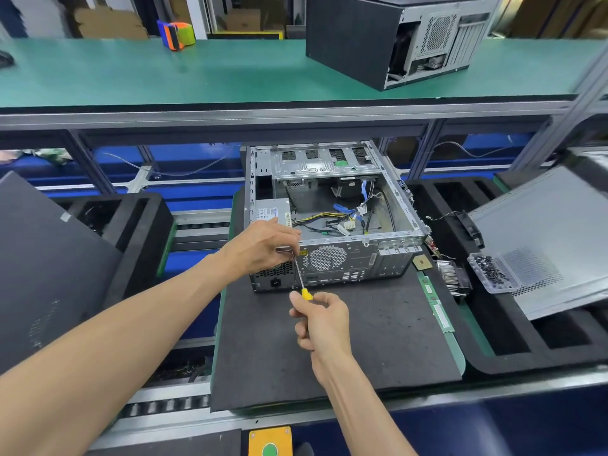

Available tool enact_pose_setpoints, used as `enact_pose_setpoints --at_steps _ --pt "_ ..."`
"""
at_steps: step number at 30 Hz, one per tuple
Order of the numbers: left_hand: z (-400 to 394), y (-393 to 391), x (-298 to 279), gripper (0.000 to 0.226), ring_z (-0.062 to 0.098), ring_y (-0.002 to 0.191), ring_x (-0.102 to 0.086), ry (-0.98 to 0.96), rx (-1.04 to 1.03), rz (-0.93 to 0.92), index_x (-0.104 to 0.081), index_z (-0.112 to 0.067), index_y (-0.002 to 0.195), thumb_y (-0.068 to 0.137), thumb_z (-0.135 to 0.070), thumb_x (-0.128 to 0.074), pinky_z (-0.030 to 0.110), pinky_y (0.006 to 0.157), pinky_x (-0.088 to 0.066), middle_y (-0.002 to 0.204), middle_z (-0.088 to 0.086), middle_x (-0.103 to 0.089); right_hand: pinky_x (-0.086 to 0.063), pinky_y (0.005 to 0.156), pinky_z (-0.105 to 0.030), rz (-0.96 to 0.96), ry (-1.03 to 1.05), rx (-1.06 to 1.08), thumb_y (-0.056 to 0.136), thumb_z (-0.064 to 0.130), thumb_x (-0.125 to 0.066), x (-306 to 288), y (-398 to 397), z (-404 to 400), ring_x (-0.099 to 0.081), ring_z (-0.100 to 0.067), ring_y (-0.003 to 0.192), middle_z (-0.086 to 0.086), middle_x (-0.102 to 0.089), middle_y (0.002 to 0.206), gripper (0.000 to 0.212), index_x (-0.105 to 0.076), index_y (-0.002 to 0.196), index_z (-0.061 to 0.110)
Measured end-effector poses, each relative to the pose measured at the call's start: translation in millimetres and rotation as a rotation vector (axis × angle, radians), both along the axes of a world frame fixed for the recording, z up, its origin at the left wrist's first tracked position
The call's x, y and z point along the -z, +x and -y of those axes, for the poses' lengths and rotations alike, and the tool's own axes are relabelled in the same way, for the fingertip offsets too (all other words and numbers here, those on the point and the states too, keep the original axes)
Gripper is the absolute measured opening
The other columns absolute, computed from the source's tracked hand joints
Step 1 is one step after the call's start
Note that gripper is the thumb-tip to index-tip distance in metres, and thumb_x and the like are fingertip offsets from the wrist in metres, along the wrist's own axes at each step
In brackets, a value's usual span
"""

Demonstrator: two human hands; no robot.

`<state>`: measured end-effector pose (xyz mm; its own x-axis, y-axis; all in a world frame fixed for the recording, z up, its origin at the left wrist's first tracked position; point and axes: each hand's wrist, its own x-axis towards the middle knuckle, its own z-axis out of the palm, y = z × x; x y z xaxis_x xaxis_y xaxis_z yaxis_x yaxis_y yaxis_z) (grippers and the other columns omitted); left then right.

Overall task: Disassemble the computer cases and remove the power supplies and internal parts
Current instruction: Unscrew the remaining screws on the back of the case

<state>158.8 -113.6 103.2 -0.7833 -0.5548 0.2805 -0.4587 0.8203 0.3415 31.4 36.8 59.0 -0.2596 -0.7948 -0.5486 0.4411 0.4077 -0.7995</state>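
At case (332,225) rear, right hand (320,320) grips screwdriver (301,278).

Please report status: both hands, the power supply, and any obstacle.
Right hand grips screwdriver. Left hand steadies its tip. Power supply still in case. Nothing blocking.
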Motion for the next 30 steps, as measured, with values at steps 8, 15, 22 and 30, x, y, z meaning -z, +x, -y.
enact_pose_setpoints --at_steps 8,15,22,30 --pt "0 0 1 0.008 0.026 0.100 -0.072 0.010 -0.011 -0.002 -0.077 -0.009 0.079 0.078 -0.004 -0.083 0.061 0.113 -0.035 0.090 0.005 -0.075 -0.026 0.037 -0.021 -0.041 -0.020 -0.022 0.090 0.019 -0.074 -1 -2 -1 -0.042 -0.013 0.042 -0.004 -0.068 0.066 0.025 -0.056 0.106 0.011" --pt "-4 -2 3 0.008 0.025 0.105 -0.071 0.039 -0.060 -0.079 -0.080 -0.009 0.081 0.077 -0.010 -0.086 0.053 0.099 -0.052 0.106 0.008 -0.076 -0.018 0.040 -0.022 -0.051 -0.058 0.004 0.093 0.017 -0.066 7 -8 -9 -0.026 -0.013 0.040 -0.006 -0.054 0.056 0.012 -0.059 0.098 0.009" --pt "-43 18 41 0.023 0.018 0.093 -0.056 -0.347 -0.260 -0.310 -0.077 -0.011 0.096 0.099 -0.028 -0.061 0.027 0.065 -0.048 0.100 0.000 -0.066 -0.018 0.041 -0.022 -0.026 -0.081 0.041 0.095 0.016 -0.064 8 -9 -9 -0.027 -0.014 0.040 -0.008 -0.054 0.055 0.009 -0.060 0.095 0.008" --pt "-77 32 100 0.010 0.026 0.093 -0.065 0.218 -0.361 0.234 -0.075 -0.020 0.099 0.090 -0.021 -0.071 0.036 0.079 -0.052 0.093 -0.001 -0.069 -0.021 0.039 -0.021 -0.070 -0.079 -0.005 0.093 0.016 -0.066 10 -4 -8 -0.030 -0.013 0.039 -0.006 -0.055 0.054 0.008 -0.061 0.092 0.010"
